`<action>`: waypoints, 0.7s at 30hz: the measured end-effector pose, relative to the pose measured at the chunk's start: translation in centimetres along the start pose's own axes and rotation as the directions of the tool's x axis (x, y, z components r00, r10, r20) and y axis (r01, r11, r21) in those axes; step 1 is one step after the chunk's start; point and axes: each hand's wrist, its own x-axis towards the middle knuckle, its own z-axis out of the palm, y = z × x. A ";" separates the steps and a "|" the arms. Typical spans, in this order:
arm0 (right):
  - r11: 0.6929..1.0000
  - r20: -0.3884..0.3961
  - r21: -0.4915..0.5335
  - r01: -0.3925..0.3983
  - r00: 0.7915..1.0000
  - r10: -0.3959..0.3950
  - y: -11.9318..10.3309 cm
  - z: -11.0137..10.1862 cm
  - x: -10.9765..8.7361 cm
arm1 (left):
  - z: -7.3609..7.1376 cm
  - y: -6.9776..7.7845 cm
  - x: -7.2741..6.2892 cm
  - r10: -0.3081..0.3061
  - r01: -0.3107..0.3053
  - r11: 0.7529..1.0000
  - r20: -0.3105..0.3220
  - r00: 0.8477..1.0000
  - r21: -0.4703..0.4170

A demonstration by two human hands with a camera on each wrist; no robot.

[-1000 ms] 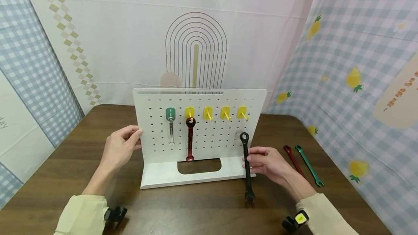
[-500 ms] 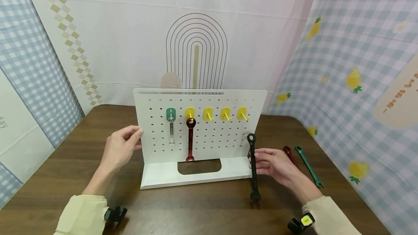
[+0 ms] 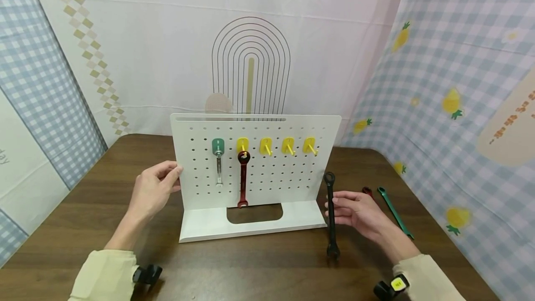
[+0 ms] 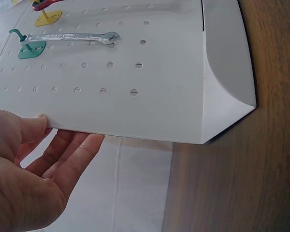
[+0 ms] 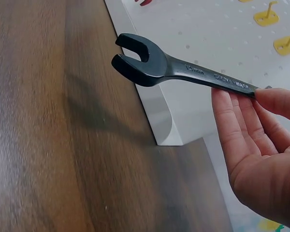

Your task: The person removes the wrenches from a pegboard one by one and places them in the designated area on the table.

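A white pegboard stand point(image 3: 267, 166) stands upright on the table. My left hand point(image 3: 152, 189) pinches its left edge, thumb in front and fingers behind, as the left wrist view shows. Between thumb and fingers my right hand point(image 3: 361, 215) holds a black ratcheting combination wrench point(image 3: 331, 217) near the board's right edge. The wrench hangs upright, ring end up; its open end point(image 5: 142, 60) points down, above the table. A silver wrench point(image 4: 67, 37) hangs from the green hook point(image 3: 218, 146). From the leftmost yellow hook point(image 3: 243, 144) hangs a dark red wrench point(image 3: 244, 180).
Three more yellow hooks, among them the rightmost hook point(image 3: 309, 145), carry nothing. Right of my right hand, a green wrench point(image 3: 394, 210) and a red wrench point(image 3: 367, 191), partly hidden by the hand, lie on the brown wooden table point(image 3: 251, 268). Patterned cloth hangs behind.
My right hand has moved right with the black wrench, from in front of the board's right end to just past its edge. My left hand has stayed at the left edge.
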 end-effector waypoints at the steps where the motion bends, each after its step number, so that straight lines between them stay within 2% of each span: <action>1: 1.000 0.000 0.004 0.001 1.000 -0.001 0.0 -0.1 0.0 | 0.0 0.0 0.0 0.001 -0.001 1.000 -0.001 1.000 -0.001; 21: 1.000 -0.007 0.010 0.001 1.000 -0.001 0.5 -3.2 -0.7 | 0.0 0.0 0.0 -0.002 0.002 1.000 -0.001 1.000 0.001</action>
